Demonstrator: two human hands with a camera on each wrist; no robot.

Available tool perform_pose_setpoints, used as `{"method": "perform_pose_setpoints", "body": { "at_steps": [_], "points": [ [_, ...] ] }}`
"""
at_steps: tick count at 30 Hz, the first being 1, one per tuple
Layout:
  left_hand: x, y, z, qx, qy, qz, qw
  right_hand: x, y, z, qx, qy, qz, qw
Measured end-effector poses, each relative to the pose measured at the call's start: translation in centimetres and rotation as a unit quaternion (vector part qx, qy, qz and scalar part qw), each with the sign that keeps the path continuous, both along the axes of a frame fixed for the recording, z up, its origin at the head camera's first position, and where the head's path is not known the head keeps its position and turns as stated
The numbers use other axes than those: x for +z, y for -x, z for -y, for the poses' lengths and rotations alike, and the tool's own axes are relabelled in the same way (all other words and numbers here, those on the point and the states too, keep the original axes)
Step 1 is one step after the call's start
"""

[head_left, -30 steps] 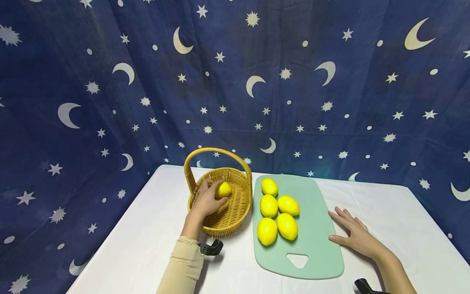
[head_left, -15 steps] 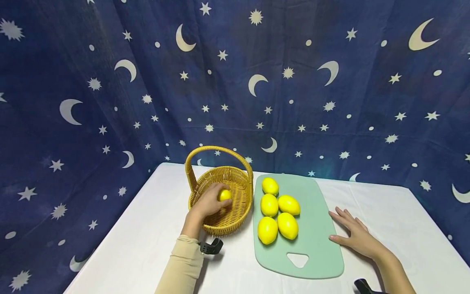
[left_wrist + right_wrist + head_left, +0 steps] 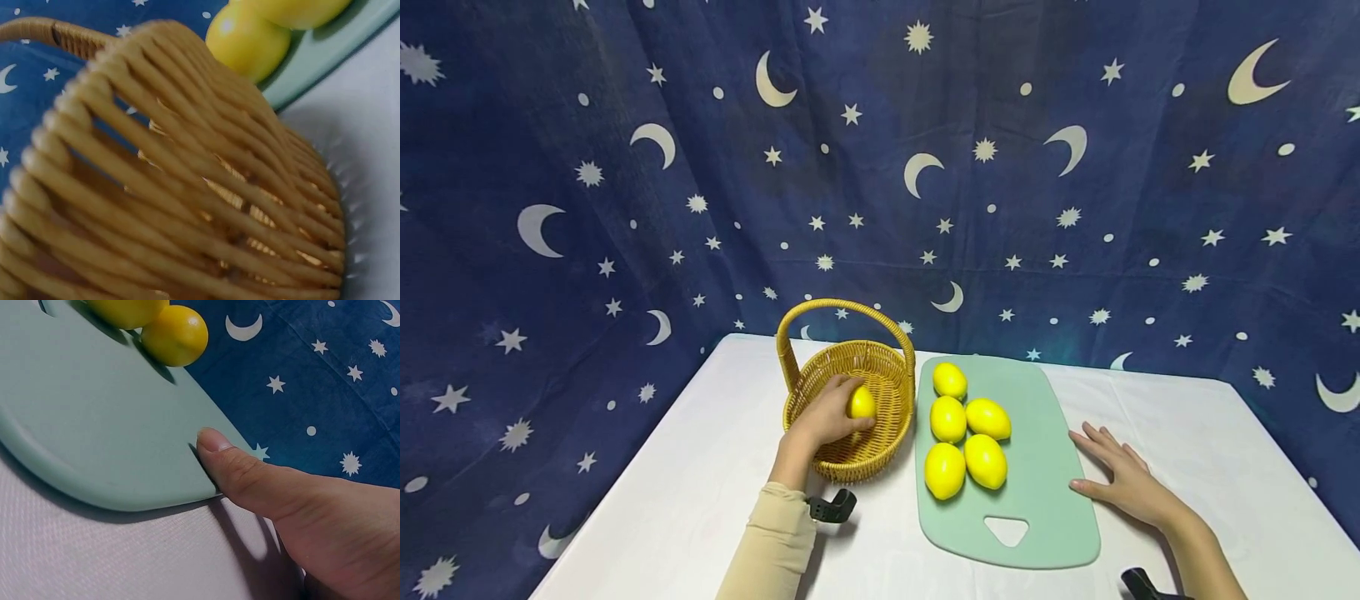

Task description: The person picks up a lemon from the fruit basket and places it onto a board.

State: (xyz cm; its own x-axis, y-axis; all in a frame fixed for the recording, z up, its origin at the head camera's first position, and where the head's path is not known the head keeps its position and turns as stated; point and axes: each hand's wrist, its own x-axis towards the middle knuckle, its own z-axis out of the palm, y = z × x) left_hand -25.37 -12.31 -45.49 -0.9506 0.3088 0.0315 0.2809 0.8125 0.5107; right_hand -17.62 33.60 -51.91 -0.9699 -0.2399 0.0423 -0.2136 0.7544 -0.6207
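Inside the yellow wicker basket (image 3: 891, 433), my left hand (image 3: 829, 415) grips a yellow lemon (image 3: 862, 403), its thumb on the near side. In the left wrist view the slatted wall of the basket (image 3: 187, 156) hides both hand and lemon. My right hand (image 3: 1131, 483) lies with fingers spread at the right edge of the pale green cutting board (image 3: 1037, 500). Seen from the right wrist, the thumb (image 3: 250, 481) rests on the rim of that board (image 3: 112, 456). Several lemons (image 3: 987, 461) sit grouped on the board's left half.
The arched handle (image 3: 842, 305) of the basket rises over its bowl. Board and basket stand side by side on a white-covered table (image 3: 685, 467). Behind the table hangs a dark blue cloth (image 3: 865, 183) with moons and stars.
My left hand has brought the lemon lower into the basket and slightly toward me and to the right, turning it a little. The right hand and the lemons on the board stay put.
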Motion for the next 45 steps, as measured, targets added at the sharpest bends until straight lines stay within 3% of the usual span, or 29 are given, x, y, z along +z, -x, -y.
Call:
{"method": "perform_pose_setpoints", "body": {
  "at_steps": [4, 8, 18, 26, 29, 32, 36, 42, 45],
  "points": [
    [0.3, -0.3, -0.2, -0.002, 0.021, 0.006, 0.9998, 0.1, 0.0, 0.0, 0.001, 0.001, -0.004, 1.0],
    [0.3, -0.5, -0.5, -0.01, 0.013, 0.01, 0.9998, 0.1, 0.0, -0.1, 0.0, -0.001, -0.003, 1.0],
    [0.0, -0.6, -1.6, -0.017, 0.024, -0.014, 0.9995, -0.3, -0.1, 0.0, 0.0, 0.004, 0.0, 1.0],
    [-0.1, -0.3, -0.6, -0.038, -0.028, -0.002, 0.9989, -0.5, 0.0, 0.2, -0.009, -0.003, 0.008, 1.0],
    [0.2, -0.3, 0.0, -0.043, -0.024, -0.008, 0.9988, -0.5, 0.1, 0.3, -0.011, 0.0, 0.009, 1.0],
    [1.2, -0.7, 0.5, -0.045, -0.005, -0.018, 0.9988, -0.5, 0.2, 0.3, -0.014, 0.002, 0.011, 1.0],
    [3.7, -1.9, 0.9, -0.063, 0.0, -0.028, 0.9976, -0.3, 0.2, 0.3, -0.012, 0.002, 0.013, 1.0],
    [7.9, -4.6, 1.1, -0.125, -0.024, -0.042, 0.991, 0.0, 0.1, 0.2, -0.006, -0.001, 0.005, 1.0],
    [9.2, -5.8, 0.3, -0.16, -0.034, -0.043, 0.9857, 0.0, 0.1, 0.1, -0.004, -0.001, 0.005, 1.0]
  ]
}}
